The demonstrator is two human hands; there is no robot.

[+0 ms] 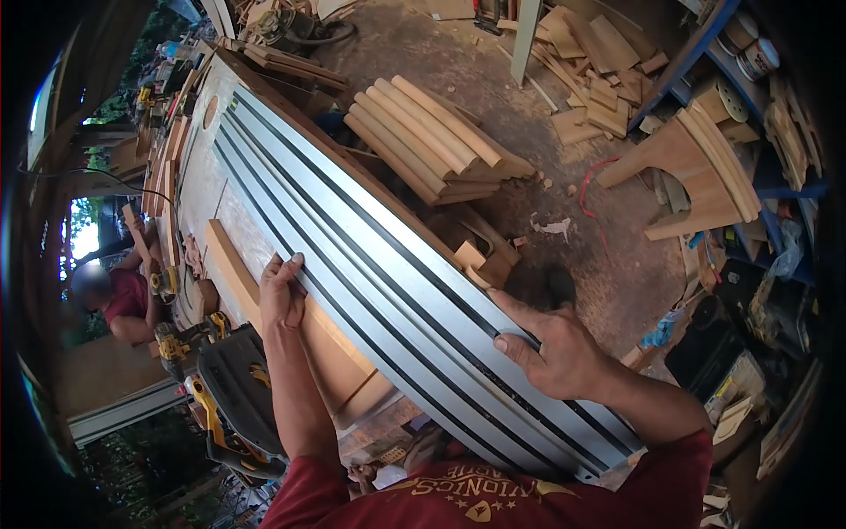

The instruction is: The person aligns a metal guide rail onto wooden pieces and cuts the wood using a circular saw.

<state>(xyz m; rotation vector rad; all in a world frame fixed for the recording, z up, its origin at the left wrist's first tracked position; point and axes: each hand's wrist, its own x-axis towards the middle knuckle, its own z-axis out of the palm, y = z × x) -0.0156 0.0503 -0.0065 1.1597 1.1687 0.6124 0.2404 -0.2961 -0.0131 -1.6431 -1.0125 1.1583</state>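
Note:
A long silver metal guide rail [379,256] with black strips stretches diagonally from the far end of the workbench towards my body. My left hand [284,291] grips its left edge, the thumb on top and the other fingers curled at the rim. On the opposite edge, my right hand [560,348] is closed around the rail, its thumb resting on the upper face and some fingers hidden. Beneath and left of the rail lies a light wooden board [231,264], partly covered by it.
Stacked curved wooden pieces [423,132] stand right of the bench. An arched wooden part [696,167] sits near blue shelving [696,57]. A yellow-black drill [169,346] and a dark tool case [233,379] are at left. Another person [128,300] works beyond, holding wood.

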